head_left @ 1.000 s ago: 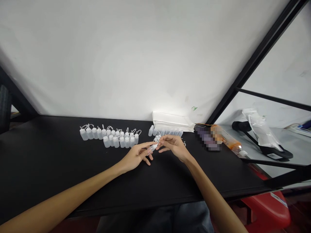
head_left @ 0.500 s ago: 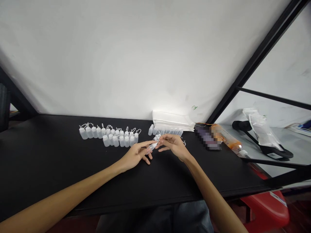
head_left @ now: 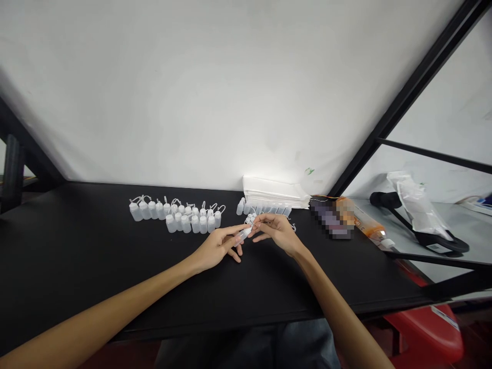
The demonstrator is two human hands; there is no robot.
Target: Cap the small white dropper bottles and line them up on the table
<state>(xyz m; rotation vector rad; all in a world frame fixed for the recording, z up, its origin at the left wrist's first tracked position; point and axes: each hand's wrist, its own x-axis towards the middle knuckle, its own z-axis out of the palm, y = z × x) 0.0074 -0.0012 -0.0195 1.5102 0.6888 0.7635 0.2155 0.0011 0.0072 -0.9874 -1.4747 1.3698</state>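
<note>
A small translucent squeeze bottle (head_left: 242,237) with a white top lies tilted in my left hand (head_left: 216,249), its thumb and fingers closed round the body. The bottle's top points up and to the right, towards my right hand (head_left: 280,234). There the thumb and forefinger are pinched at the tip end, on what looks like the small cap; the other fingers are loosely bent. Just behind my hands are several small white caps (head_left: 250,218), partly hidden by my right hand. Further back stands a row of bottles (head_left: 241,206) without strap caps.
Several bottles with looped cap straps (head_left: 186,223) stand in rows at the left on the black table (head_left: 96,256). A stack of white sheets or bags (head_left: 274,190) lies against the wall. To the right are a blurred-out package (head_left: 329,219), an orange-labelled bottle (head_left: 369,228) and a black metal frame (head_left: 388,120).
The view has shifted slightly, so the table's contents sit a little further right. Both hands keep nearly the same hold on the bottle, with only small finger movement.
</note>
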